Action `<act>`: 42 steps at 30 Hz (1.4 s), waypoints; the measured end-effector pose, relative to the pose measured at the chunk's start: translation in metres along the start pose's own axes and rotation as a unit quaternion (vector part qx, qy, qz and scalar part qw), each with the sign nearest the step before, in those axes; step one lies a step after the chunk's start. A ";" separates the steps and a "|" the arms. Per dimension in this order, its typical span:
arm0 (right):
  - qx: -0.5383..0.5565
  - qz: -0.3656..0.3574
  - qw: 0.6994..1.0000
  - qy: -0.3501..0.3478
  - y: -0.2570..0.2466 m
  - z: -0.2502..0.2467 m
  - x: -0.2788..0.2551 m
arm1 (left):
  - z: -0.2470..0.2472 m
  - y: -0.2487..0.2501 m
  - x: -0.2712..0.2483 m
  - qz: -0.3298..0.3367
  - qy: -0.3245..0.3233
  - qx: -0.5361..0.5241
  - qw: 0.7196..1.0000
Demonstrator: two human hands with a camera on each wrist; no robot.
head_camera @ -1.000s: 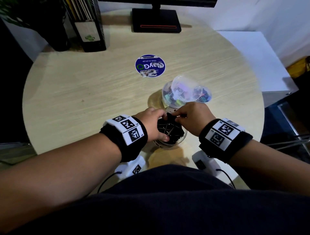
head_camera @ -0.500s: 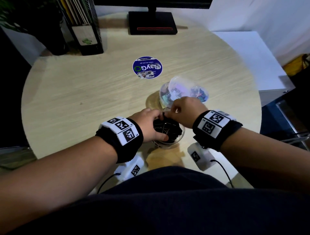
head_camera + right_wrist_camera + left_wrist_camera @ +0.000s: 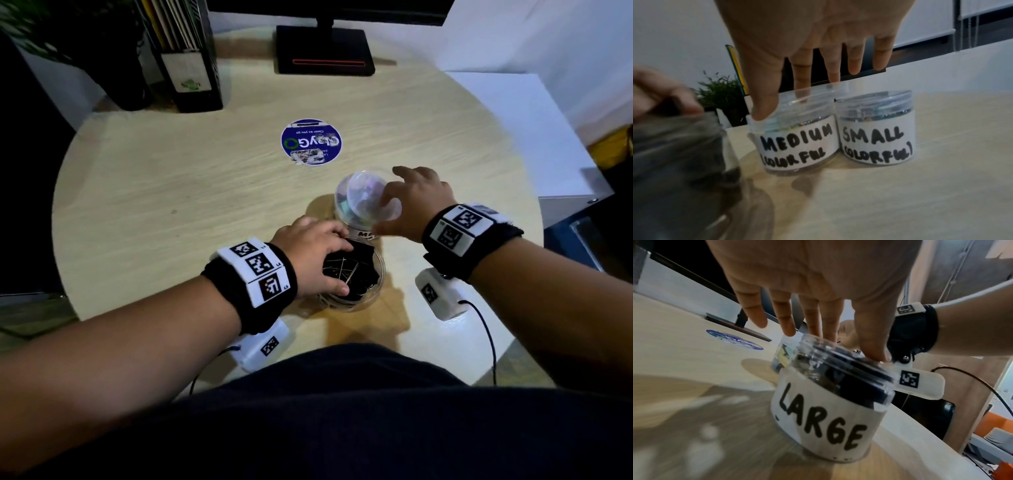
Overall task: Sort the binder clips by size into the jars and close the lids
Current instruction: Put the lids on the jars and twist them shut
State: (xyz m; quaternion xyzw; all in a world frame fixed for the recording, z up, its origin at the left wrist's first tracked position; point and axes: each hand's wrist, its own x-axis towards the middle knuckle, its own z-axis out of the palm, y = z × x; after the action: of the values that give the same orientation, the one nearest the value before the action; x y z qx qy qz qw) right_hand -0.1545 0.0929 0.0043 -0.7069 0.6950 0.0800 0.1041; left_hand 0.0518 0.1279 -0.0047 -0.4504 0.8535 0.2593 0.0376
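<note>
The clear jar labelled LARGE (image 3: 828,418) stands near me with no lid, full of black binder clips (image 3: 356,270). My left hand (image 3: 325,260) grips its rim (image 3: 376,284), thumb at the front and fingers at the back. Behind it stand the MEDIUM jar (image 3: 797,146) and the lidded SMALL jar (image 3: 877,138), both holding colourful clips. A loose clear lid (image 3: 366,202) lies tilted on top of the MEDIUM jar. My right hand (image 3: 394,202) holds that lid (image 3: 807,100), thumb on its near edge and fingers behind it. In the head view this hand hides the SMALL jar.
A round blue sticker (image 3: 311,142) lies mid-table. At the back stand a monitor base (image 3: 325,51), a file holder (image 3: 186,58) and a dark pot with a plant (image 3: 68,34). A white side table (image 3: 513,113) adjoins the round table's right edge.
My right hand has left the LARGE jar and moved back and right onto the lid over the MEDIUM jar. The left hand stays on the LARGE jar.
</note>
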 end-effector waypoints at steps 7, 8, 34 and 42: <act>0.193 -0.033 0.971 0.139 0.002 0.004 -0.017 | 0.003 -0.004 0.001 0.002 0.008 -0.029 1.000; 0.270 -0.012 0.949 0.164 0.000 0.001 -0.021 | 0.003 -0.006 0.000 -0.005 0.023 -0.066 0.998; 0.053 -0.174 0.982 -0.051 -0.053 0.044 -0.056 | 0.003 -0.015 -0.006 -0.156 0.062 -0.234 0.958; -0.017 -0.174 0.985 -0.014 -0.057 0.048 -0.056 | 0.005 -0.015 -0.005 -0.162 0.069 -0.242 0.954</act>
State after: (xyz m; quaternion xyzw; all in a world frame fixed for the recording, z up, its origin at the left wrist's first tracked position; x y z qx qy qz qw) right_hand -0.0969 0.1601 -0.0252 -0.8173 0.5588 0.0823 0.1142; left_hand 0.0661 0.1270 -0.0139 -0.5955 0.6812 0.4163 -0.0901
